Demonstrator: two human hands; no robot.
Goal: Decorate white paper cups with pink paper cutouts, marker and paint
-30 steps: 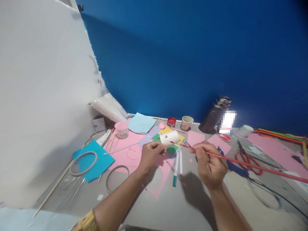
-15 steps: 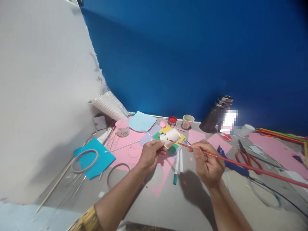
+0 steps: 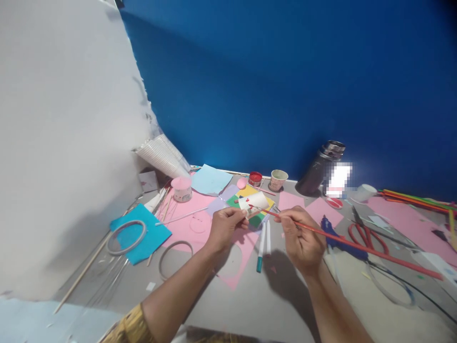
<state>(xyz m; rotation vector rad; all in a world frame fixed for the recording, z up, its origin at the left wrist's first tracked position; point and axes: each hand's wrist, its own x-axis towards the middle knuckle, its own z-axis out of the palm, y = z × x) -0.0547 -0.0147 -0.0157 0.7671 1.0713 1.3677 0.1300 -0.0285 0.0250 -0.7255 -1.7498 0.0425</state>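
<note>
My left hand (image 3: 226, 228) is closed on a small white paper cup (image 3: 257, 200), tilted on its side over the coloured sheets. Red dabs of paint show on the cup's wall. My right hand (image 3: 303, 240) pinches a long red paintbrush (image 3: 342, 242), whose tip lies at the cup's painted side; whether it touches, I cannot tell. Behind the cup stand an open pot of red paint (image 3: 255, 178) and a patterned paper cup (image 3: 278, 181). Below it lie two white markers (image 3: 262, 245), one with a green end.
A blue glue gun (image 3: 342, 243) and red-handled scissors (image 3: 367, 236) lie right of my right hand. A dark flask (image 3: 319, 169) stands against the blue wall. On the left are a tape ring (image 3: 126, 237) on blue paper (image 3: 157, 238) and stacked clear cups (image 3: 166, 155).
My right hand and the brush have shifted slightly left. The cup has turned a little in my left hand, so the red dabs sit differently.
</note>
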